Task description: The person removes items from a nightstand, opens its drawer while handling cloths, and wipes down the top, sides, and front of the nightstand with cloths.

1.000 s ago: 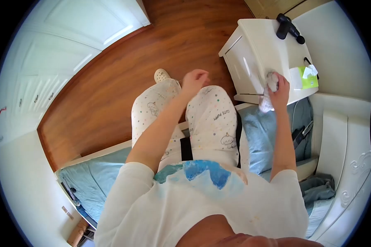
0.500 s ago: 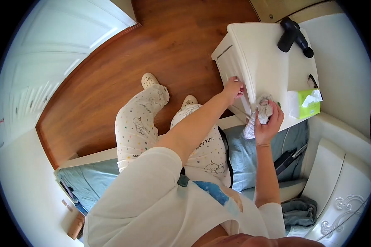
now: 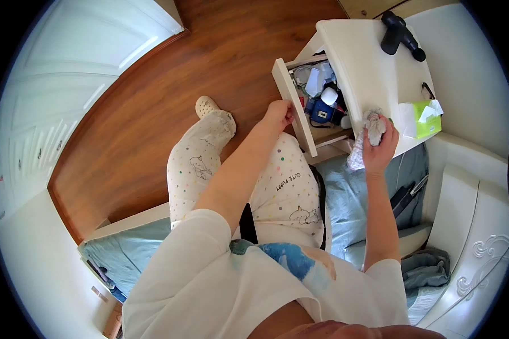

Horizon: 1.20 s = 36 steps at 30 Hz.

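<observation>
My left hand (image 3: 279,116) is closed on the front of a cream drawer (image 3: 294,106), which is pulled out of the nightstand (image 3: 356,62). Inside it lie a dark blue item (image 3: 322,111), a white rounded item (image 3: 329,96), a coiled pale cable (image 3: 302,74) and other small things too crowded to tell apart. My right hand (image 3: 380,148) grips a crumpled greyish-white cloth (image 3: 373,130) at the near edge of the nightstand top. Part of the cloth hangs over that edge, and the fingers partly hide it.
A black massage gun (image 3: 400,37), glasses (image 3: 428,89) and a green tissue pack (image 3: 427,117) rest on the nightstand. Blue bedding (image 3: 345,198) lies beside my legs. White cabinet doors (image 3: 79,73) stand across the wooden floor (image 3: 237,51).
My left hand has moved left and drawn the drawer out, baring its contents. My right hand still holds the cloth on the nightstand edge. The whole view has shifted slightly.
</observation>
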Each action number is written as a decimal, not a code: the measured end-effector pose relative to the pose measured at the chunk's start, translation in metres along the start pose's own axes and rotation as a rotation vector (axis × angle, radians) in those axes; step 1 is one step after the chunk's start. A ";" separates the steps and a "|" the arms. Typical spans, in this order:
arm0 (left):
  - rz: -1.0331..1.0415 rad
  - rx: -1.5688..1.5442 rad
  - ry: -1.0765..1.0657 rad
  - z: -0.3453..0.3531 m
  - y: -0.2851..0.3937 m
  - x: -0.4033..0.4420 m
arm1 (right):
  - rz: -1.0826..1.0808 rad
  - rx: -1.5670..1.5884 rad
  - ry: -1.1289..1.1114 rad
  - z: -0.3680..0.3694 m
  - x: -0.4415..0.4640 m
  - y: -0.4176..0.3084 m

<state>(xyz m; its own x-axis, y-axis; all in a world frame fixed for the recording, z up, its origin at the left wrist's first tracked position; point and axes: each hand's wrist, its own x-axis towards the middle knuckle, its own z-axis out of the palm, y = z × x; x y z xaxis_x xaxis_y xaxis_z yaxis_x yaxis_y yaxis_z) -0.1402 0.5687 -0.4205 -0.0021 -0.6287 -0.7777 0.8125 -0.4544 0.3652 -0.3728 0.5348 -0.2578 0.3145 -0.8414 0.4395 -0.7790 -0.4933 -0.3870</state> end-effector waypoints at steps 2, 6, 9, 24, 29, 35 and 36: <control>0.000 0.019 0.056 -0.010 0.009 -0.013 | 0.008 -0.012 0.001 0.001 0.000 -0.002; 0.000 0.038 -0.049 -0.031 0.014 -0.021 | 0.007 -0.076 0.001 0.001 -0.001 0.001; -0.016 0.127 -0.152 -0.043 0.022 -0.035 | 0.007 -0.094 -0.002 0.002 0.000 0.001; -0.015 0.319 -0.106 -0.037 0.025 -0.056 | -0.260 0.191 -0.471 0.176 0.062 -0.140; -0.009 0.273 -0.117 -0.043 0.014 -0.040 | -0.243 0.197 -0.439 0.185 0.076 -0.156; 0.011 0.128 -0.133 -0.048 -0.005 -0.020 | -0.266 0.195 -0.511 0.124 0.009 -0.128; 0.012 0.127 -0.139 -0.047 -0.005 -0.021 | -0.222 0.219 -0.547 0.112 -0.003 -0.124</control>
<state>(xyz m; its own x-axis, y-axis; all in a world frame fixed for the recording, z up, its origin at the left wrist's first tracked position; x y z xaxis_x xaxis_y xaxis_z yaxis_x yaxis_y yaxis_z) -0.1173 0.6135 -0.4304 -0.0806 -0.7114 -0.6982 0.7327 -0.5172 0.4424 -0.2165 0.5739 -0.3019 0.7329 -0.6765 0.0724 -0.5527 -0.6540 -0.5166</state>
